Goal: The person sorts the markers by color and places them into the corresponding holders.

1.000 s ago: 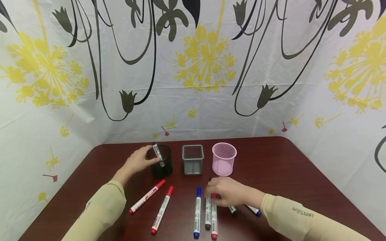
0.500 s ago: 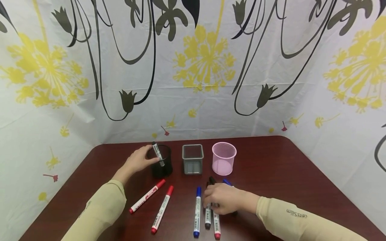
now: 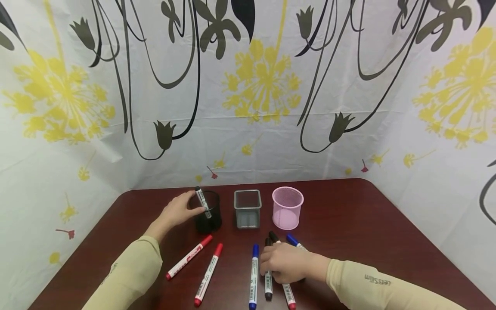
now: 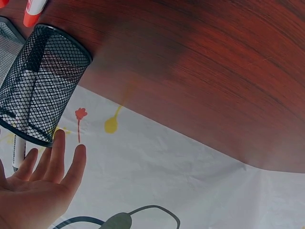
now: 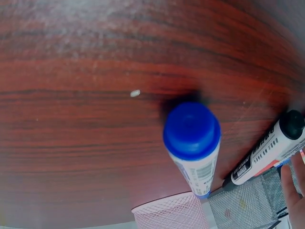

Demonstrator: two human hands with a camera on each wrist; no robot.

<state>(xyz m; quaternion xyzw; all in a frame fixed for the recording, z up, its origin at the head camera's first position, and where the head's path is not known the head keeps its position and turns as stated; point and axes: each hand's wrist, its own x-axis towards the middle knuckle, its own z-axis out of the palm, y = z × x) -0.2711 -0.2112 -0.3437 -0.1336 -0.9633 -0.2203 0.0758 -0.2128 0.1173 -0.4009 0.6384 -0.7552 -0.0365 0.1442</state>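
One black marker (image 3: 268,288) at grey cup's (image 3: 248,218) 5 o'clock, under right hand (image 3: 286,261); fingers' grasp undeterminable. Left hand (image 3: 177,213) at black cup's (image 3: 212,221) 9 o'clock, fingers relaxed. Advise mid-barrel pinch.

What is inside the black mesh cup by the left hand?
A black-ended white marker leans inside the black mesh cup, one end above the rim. In the head view, the front wall covers the cup's bottom.

White markers (image 3: 209,274), caps (image 3: 218,249) red, blue, black; black cup (image 3: 214,221); pink cup (image 3: 286,218); brown wood-grained table (image 3: 360,224).
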